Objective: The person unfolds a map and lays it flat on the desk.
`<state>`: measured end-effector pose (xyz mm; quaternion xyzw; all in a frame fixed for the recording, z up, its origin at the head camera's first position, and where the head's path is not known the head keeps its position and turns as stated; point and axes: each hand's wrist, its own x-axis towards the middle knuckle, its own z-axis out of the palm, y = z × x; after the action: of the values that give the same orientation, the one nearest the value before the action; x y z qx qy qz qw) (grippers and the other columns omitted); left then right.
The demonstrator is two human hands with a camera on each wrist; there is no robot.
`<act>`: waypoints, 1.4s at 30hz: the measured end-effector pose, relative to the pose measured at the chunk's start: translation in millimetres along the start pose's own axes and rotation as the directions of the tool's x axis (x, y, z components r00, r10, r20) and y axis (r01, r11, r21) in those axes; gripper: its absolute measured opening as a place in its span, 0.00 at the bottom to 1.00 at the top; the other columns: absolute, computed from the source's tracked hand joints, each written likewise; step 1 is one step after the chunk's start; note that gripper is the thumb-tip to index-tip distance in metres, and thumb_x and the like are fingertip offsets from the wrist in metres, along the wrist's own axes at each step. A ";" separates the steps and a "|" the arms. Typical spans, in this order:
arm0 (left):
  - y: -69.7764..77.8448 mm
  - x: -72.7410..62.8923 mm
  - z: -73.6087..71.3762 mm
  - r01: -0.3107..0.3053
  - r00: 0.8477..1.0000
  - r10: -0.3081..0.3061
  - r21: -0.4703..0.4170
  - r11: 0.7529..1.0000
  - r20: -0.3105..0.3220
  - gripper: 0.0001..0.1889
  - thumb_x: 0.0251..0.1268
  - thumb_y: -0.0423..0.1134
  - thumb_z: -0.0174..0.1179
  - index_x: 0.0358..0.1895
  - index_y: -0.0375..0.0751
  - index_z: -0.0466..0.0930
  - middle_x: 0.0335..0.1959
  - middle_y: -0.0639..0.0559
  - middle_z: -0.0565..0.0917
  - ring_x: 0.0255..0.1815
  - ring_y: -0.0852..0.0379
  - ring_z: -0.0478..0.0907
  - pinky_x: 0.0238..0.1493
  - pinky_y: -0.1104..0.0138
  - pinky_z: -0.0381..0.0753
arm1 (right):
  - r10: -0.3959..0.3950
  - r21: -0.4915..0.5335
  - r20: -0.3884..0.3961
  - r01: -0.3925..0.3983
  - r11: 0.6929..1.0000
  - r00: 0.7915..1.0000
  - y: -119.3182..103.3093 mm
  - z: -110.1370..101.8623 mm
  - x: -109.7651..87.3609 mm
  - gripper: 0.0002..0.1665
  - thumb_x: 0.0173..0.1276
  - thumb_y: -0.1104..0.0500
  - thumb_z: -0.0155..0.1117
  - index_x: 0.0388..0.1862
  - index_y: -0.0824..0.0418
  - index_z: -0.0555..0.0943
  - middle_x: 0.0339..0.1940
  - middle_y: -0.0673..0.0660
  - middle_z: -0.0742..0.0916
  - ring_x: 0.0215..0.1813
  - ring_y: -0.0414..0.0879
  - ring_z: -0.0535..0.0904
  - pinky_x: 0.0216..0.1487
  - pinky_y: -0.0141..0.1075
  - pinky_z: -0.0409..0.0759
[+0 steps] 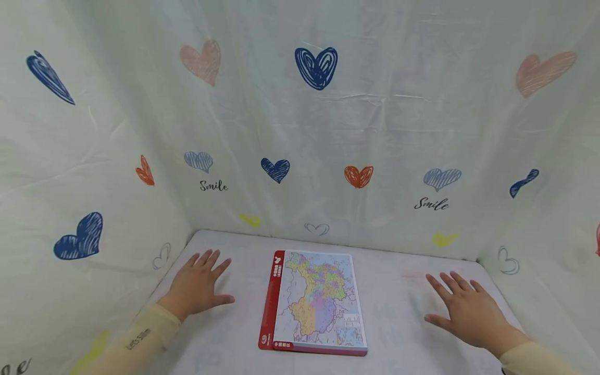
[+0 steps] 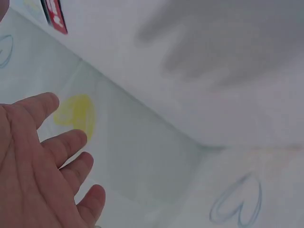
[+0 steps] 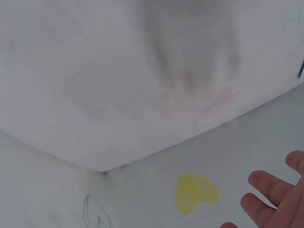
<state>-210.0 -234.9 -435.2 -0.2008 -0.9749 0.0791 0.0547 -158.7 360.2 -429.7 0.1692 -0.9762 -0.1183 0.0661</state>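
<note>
A flat map board (image 1: 319,299) with a red left border lies on the white table, its coloured map facing up. To its left is my left hand (image 1: 199,284), fingers spread and holding nothing. My right hand (image 1: 469,312) is out to the right of the board, also spread with nothing in it. Each hand is apart from the board. In the left wrist view, the left palm (image 2: 28,171) shows with loosely bent fingers, and a corner of the red border (image 2: 56,16) is at the top. The right wrist view catches only some fingertips (image 3: 268,187) of the right hand.
The white tabletop (image 1: 394,323) is bounded at the back and both sides by pale curtains (image 1: 398,120) printed with hearts and the word Smile. Shadows of the hands fall on the tabletop. A faint reddish mark (image 1: 413,276) shows near the right hand.
</note>
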 end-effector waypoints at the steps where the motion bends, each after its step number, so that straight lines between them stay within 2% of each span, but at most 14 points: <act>1: 4.1 1.5 2.6 0.005 1.000 -0.005 -0.010 1.000 0.012 0.46 0.55 0.72 0.60 0.70 0.41 0.72 0.69 0.33 0.69 0.72 0.34 0.62 0.69 0.42 0.59 | 0.002 0.007 0.002 -0.002 1.000 1.000 -4.0 2.2 3.1 0.54 0.58 0.24 0.60 0.71 0.60 0.72 0.63 0.68 0.79 0.66 0.69 0.70 0.59 0.68 0.66; 6: 26.5 10.7 20.6 0.039 0.996 -0.035 -0.053 0.998 0.081 0.45 0.59 0.71 0.58 0.72 0.43 0.70 0.70 0.35 0.69 0.73 0.36 0.61 0.70 0.43 0.58 | 0.006 0.075 0.018 -0.007 0.997 1.000 -30.1 13.2 20.6 0.53 0.58 0.26 0.63 0.72 0.60 0.71 0.62 0.67 0.79 0.66 0.68 0.70 0.59 0.67 0.68; 11: 51.4 18.2 37.0 0.066 0.990 -0.049 -0.132 0.989 0.131 0.44 0.59 0.70 0.59 0.72 0.45 0.70 0.70 0.37 0.70 0.72 0.37 0.62 0.70 0.44 0.58 | -0.009 0.160 0.053 0.001 0.987 0.999 -60.4 19.0 39.6 0.52 0.60 0.28 0.63 0.73 0.59 0.70 0.63 0.67 0.79 0.66 0.68 0.70 0.60 0.66 0.68; 20: 84.9 27.7 61.6 0.114 0.978 -0.049 -0.322 0.940 0.204 0.43 0.59 0.69 0.59 0.73 0.46 0.70 0.68 0.38 0.72 0.71 0.37 0.64 0.69 0.44 0.60 | -0.002 0.301 0.104 -0.030 0.953 0.995 -106.6 35.5 67.2 0.53 0.61 0.27 0.61 0.75 0.59 0.67 0.64 0.66 0.78 0.66 0.67 0.71 0.62 0.64 0.67; 27: 101.4 33.6 63.8 0.089 0.981 -0.019 -0.364 0.927 0.193 0.42 0.60 0.66 0.61 0.72 0.42 0.70 0.67 0.36 0.72 0.70 0.36 0.65 0.68 0.43 0.62 | 0.024 0.374 0.172 -0.087 0.923 0.985 -127.7 46.4 76.9 0.54 0.61 0.27 0.62 0.76 0.60 0.66 0.64 0.67 0.78 0.66 0.67 0.71 0.63 0.62 0.68; 36: 111.2 35.6 64.5 0.053 0.986 0.015 -0.402 0.914 0.166 0.42 0.61 0.65 0.61 0.72 0.42 0.69 0.70 0.37 0.69 0.70 0.38 0.65 0.68 0.44 0.63 | 0.018 0.416 0.188 -0.096 0.904 0.982 -143.4 58.5 82.9 0.55 0.61 0.26 0.60 0.77 0.58 0.65 0.67 0.67 0.75 0.68 0.66 0.69 0.63 0.61 0.68; 42: 112.4 35.0 62.2 0.081 0.985 -0.004 -0.441 0.894 0.172 0.41 0.61 0.63 0.62 0.73 0.42 0.68 0.70 0.38 0.69 0.71 0.38 0.65 0.68 0.45 0.63 | 0.008 0.444 0.191 -0.094 0.891 0.982 -152.6 58.1 84.7 0.56 0.61 0.26 0.60 0.78 0.58 0.64 0.69 0.70 0.73 0.68 0.68 0.69 0.61 0.62 0.69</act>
<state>-207.4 -127.2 -513.5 -0.1791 -0.9723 -0.1315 -0.0729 -199.6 203.4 -516.8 0.1426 -0.9829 0.0980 -0.0623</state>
